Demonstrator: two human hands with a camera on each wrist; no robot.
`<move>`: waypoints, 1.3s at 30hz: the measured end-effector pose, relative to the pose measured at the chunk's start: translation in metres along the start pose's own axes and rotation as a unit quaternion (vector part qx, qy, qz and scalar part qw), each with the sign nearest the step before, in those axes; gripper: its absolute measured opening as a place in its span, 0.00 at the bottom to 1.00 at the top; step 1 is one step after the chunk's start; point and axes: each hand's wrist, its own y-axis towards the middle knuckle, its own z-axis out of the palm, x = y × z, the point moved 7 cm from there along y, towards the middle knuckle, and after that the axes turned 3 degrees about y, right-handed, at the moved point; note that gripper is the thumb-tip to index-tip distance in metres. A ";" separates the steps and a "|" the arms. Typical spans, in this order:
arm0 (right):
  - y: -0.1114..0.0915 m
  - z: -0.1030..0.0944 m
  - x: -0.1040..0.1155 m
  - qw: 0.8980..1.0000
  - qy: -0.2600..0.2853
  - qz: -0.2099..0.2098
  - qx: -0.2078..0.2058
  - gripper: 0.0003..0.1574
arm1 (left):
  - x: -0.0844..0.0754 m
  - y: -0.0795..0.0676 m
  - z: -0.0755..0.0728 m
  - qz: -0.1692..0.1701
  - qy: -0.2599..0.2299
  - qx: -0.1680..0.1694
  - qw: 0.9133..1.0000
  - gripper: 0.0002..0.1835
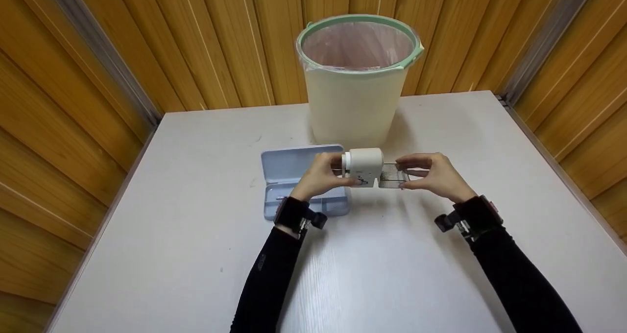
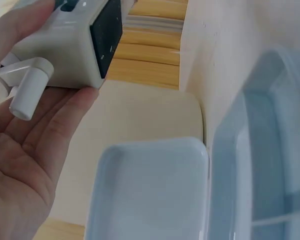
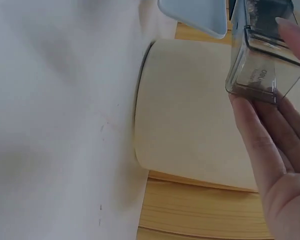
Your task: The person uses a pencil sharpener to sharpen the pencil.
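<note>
My left hand (image 1: 321,177) grips the white body of a crank pencil sharpener (image 1: 366,167), held above the table. Its white crank handle (image 2: 30,92) shows in the left wrist view, and a dark panel (image 2: 106,37) covers one side. From the sharpener's right side juts a see-through shavings drawer (image 1: 392,176) with dark shavings inside. The thumb and fingers of my right hand (image 1: 433,176) pinch the drawer's outer end. In the right wrist view the clear drawer (image 3: 262,75) sits between thumb and fingers; how far it is out of the body I cannot tell.
An open light-blue pencil case (image 1: 284,165) lies on the white table (image 1: 196,225), behind and below my left hand. At the back stands a cream bin (image 1: 355,107) with a green rim and plastic liner. Wood-slat walls (image 1: 220,44) enclose the table's back and sides.
</note>
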 end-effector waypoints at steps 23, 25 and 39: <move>0.007 -0.049 0.077 0.992 -0.082 -0.065 -0.063 0.31 | 0.003 -0.003 -0.007 0.008 0.009 -0.011 1.000 0.22; 0.011 -0.056 0.089 0.991 -0.087 -0.068 -0.075 0.30 | 0.003 -0.003 -0.006 0.007 0.009 -0.007 1.000 0.22; 0.046 -0.092 0.179 0.983 -0.046 -0.103 -0.144 0.27 | 0.005 -0.002 0.001 0.001 -0.003 -0.002 1.000 0.23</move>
